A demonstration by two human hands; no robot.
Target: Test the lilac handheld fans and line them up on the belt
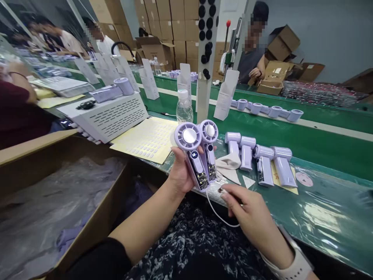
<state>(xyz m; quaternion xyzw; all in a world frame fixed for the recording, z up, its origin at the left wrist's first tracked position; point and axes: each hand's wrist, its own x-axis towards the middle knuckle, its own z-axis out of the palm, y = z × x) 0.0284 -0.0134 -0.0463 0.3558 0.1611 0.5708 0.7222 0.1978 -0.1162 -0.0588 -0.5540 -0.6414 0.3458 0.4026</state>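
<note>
Held two lilac fans (189, 155) side by side in the left hand (182, 171), with fingers closed round the handles and thumb up along the nearer one. Had both tilted slightly, round heads up and open fronts toward the wearer, likely to leave the bare circuit boards (203, 181) and lit display (194, 154) easy to see. Supported both in one palm, probably to free the right hand (247, 204). Pinched a small piece (221, 190) between right thumb and forefinger, just beside the fans' lower ends; perhaps a plug, but too small to tell. Had a white cable (218, 217) looped below the fans toward the right hand, with enough slack to avoid tugging; could not make out either end.

Had four more fans (283, 165) in a row on the green table (320, 210) to the right, heads toward the far side, presumably for easy reach by the handles. Had a white cloth (230, 163) crumpled beside the row's left end, and a yellow sheet (145, 140) flat at left, perhaps for easy picking of its small pale pieces.
</note>
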